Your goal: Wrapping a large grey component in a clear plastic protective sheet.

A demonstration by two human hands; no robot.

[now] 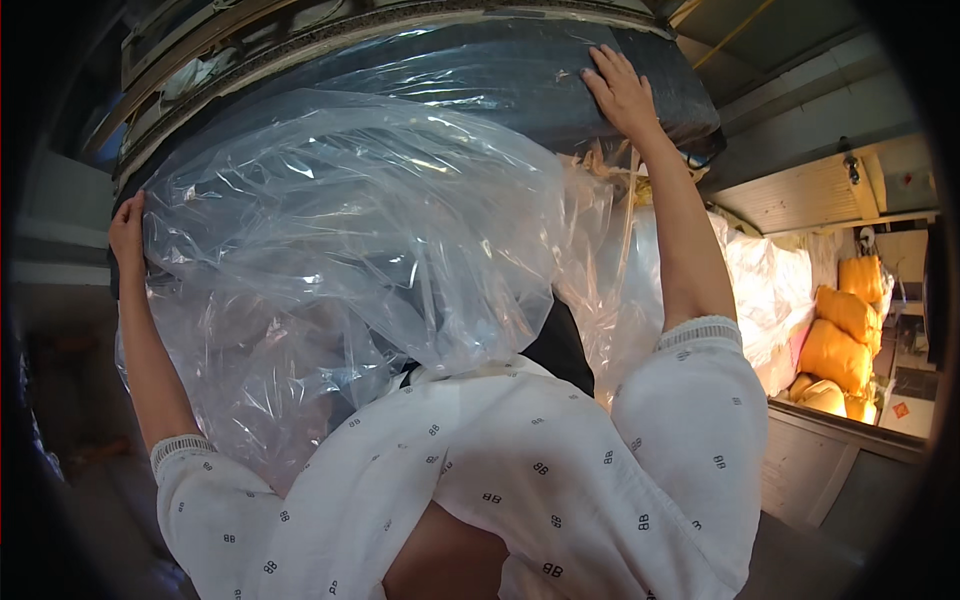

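Note:
A big dark cushion-like slab [480,80] stands in front of me, partly wrapped in clear plastic film [350,240] that billows loose over its front. My left hand [127,232] grips the left edge of the slab where the film ends. My right hand [622,93] lies flat with fingers spread on the upper right part of the dark slab, above the loose film. Both arms reach up in white patterned sleeves.
More plastic-wrapped bulk [770,290] lies to the right. Several yellow sacks [840,340] are stacked at the far right beside a grey low wall [830,460]. A frame with light strips [250,40] runs along the top behind the slab.

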